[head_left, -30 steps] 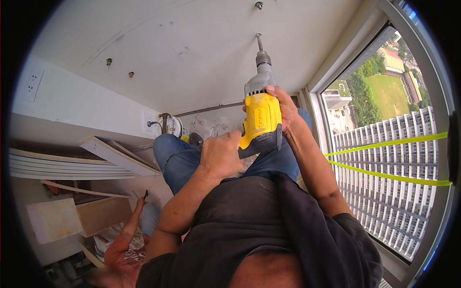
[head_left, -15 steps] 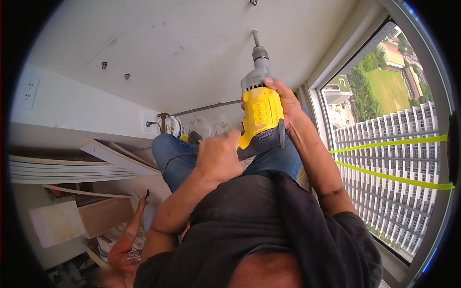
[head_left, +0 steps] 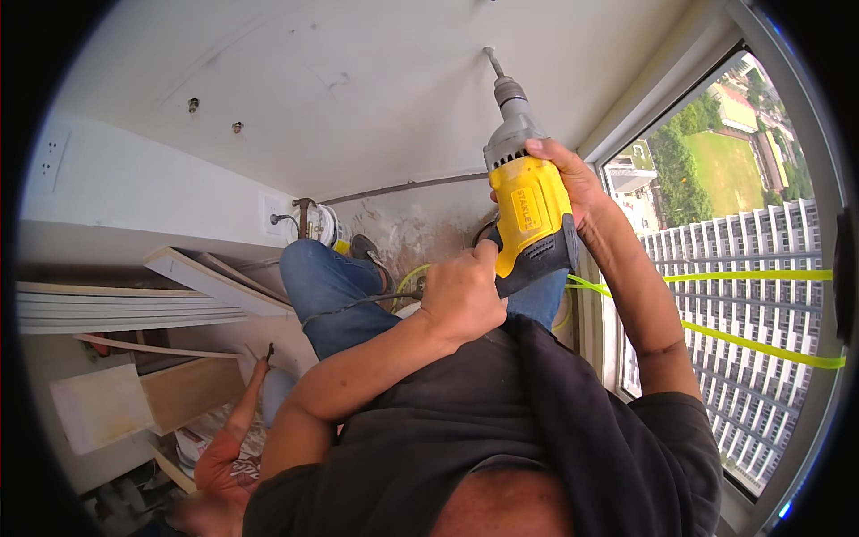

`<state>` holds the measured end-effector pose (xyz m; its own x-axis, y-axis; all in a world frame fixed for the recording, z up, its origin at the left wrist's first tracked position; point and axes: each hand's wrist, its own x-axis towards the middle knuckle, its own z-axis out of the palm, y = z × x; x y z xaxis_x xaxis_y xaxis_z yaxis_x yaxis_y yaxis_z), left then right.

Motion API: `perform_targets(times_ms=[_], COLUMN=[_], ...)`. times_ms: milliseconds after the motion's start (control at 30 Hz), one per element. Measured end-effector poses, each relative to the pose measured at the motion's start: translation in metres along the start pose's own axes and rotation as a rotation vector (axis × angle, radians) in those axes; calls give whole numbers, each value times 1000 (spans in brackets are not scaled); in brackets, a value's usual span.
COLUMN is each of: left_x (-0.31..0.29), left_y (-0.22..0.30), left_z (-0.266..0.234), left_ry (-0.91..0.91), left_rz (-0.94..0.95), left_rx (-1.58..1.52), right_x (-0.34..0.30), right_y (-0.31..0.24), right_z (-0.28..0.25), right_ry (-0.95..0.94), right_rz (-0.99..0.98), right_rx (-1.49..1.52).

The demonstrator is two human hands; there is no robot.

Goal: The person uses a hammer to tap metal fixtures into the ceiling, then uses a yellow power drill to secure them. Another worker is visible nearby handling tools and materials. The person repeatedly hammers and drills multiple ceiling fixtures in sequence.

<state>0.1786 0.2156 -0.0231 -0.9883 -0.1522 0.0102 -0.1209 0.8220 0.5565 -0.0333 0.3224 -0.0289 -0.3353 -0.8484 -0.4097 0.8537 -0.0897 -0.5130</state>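
A yellow, grey and black corded power drill (head_left: 531,201) is held in both my hands, pointing away from me and slightly to the left. My left hand (head_left: 463,297) is closed around its rear handle. On the right side of the body, near the vents, my right hand (head_left: 571,183) grips it with the thumb on top. The drill's bit (head_left: 494,63) meets the white wall (head_left: 385,98) at a small pale spot; how deep it sits I cannot tell. A dark cord (head_left: 358,306) runs left across my jeans.
Two metal anchors (head_left: 193,106) stick out of the wall on the left. A white bucket (head_left: 329,228) stands beyond my knee, with a hammer (head_left: 305,215) at it. Stacked boards (head_left: 134,309) lie left. Another person (head_left: 234,447) holds a tool at lower left. A tall window (head_left: 734,251) with yellow-green straps is right.
The drill and both hands have shifted right in view, and the drill now slants more to the left. My legs have spread into a different position, showing more floor and a foot.
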Motion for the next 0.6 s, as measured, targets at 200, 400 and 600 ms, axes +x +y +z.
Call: perform_targets(times_ms=[200,400,600], left_x=[2,3,3], left_y=[-9,-29,-43], left_z=[13,33,41], left_ry=[1,-6,29], left_rz=[9,22,44], left_rx=[-25,-10,28], right_x=[5,14,21], right_y=[8,23,32], right_z=[-12,-27,-35], right_ry=[5,-10,-45], right_rz=[-12,-45,-29], right_rx=[-34,-60,-52])
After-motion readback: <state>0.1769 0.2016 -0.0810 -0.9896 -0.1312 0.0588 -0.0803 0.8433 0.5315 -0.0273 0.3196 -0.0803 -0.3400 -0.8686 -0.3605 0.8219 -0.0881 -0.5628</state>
